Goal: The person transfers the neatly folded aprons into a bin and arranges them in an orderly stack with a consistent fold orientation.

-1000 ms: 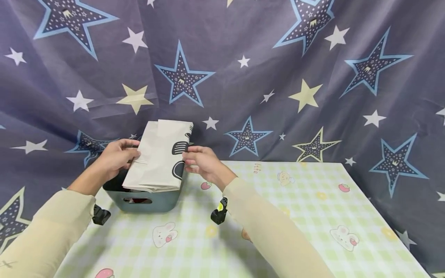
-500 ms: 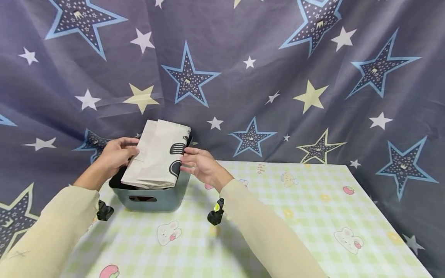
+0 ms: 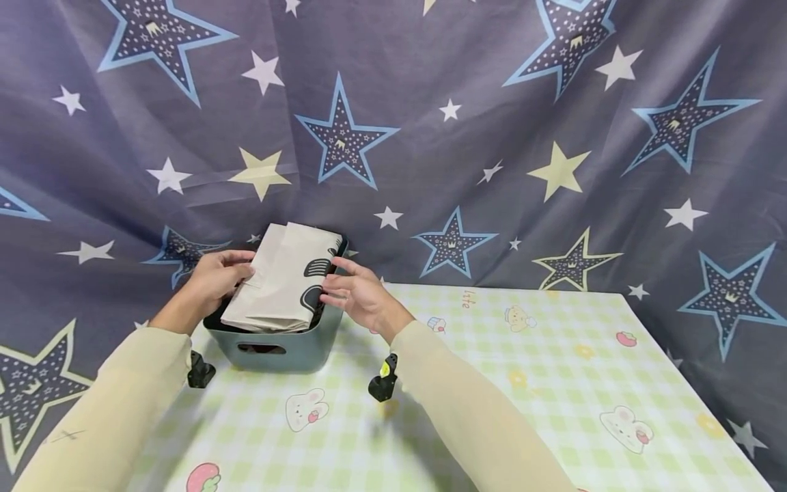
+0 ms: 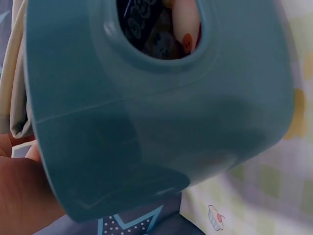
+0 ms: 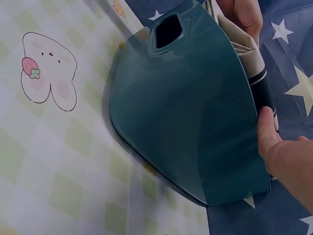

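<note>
A folded cream sheet with black printed shapes (image 3: pixel 283 277) lies in the mouth of a blue-green plastic basket (image 3: pixel 301 355), its far end higher and tilted against the back. My left hand (image 3: pixel 215 281) pinches its left edge, thumb on the top face. On the opposite side, my right hand (image 3: pixel 363 295) touches the printed edge with spread, fairly straight fingers. The right wrist view shows the thumb (image 5: pixel 266 129) against the sheet's dark print just above the basket rim. Through the handle hole in the left wrist view, a pale rounded thing (image 4: pixel 186 22) and dark printed items show inside.
The basket stands at the left back of a table with a green checked cloth (image 3: pixel 492 424). A dark star-patterned curtain (image 3: pixel 418 171) hangs right behind it. Each wrist carries a small black camera, such as the right one (image 3: pixel 384 379).
The folded sheet has sunk lower into the basket, its near end now within the rim. My right fingers have loosened and spread. The whole view has shifted slightly.
</note>
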Available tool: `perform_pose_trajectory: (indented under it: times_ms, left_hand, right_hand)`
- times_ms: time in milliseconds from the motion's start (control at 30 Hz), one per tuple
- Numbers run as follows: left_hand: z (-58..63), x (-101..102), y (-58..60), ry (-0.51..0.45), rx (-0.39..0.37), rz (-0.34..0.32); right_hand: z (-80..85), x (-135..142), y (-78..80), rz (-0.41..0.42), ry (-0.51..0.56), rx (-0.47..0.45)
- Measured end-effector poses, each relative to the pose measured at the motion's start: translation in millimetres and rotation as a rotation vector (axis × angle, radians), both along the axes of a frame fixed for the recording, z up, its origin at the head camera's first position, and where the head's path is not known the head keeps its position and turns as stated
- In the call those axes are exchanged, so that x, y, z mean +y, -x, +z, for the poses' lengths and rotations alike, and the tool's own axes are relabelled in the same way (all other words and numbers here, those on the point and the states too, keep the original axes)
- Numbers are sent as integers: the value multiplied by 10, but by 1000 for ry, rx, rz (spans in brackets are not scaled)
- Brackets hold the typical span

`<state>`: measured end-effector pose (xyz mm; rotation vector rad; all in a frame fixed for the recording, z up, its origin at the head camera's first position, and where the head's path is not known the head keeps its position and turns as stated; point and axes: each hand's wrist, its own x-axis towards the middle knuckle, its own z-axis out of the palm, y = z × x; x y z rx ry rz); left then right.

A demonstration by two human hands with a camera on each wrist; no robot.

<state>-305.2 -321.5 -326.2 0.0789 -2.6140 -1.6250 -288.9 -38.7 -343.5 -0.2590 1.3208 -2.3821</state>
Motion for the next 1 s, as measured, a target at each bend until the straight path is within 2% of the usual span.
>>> perform_pose_trajectory:
  times_ms: [400, 633, 700, 833, 1000]
  left_hand:
    - [-79, 82, 48, 0, -6, -12]
    - [-77, 106, 18, 226, 34, 12]
    - [-69, 127, 6, 256, 53, 11]
    - [-55, 179, -5, 268, 70, 12]
    - [-62, 211, -6, 219, 39, 10]
  right_hand:
    - [-44, 95, 2, 33, -21, 29]
    - [-54, 173, 32, 23, -83, 24]
    - [-58, 194, 38, 20, -95, 26]
    - [-70, 233, 47, 29, -105, 30]
    - [-96, 273, 52, 26, -103, 27]
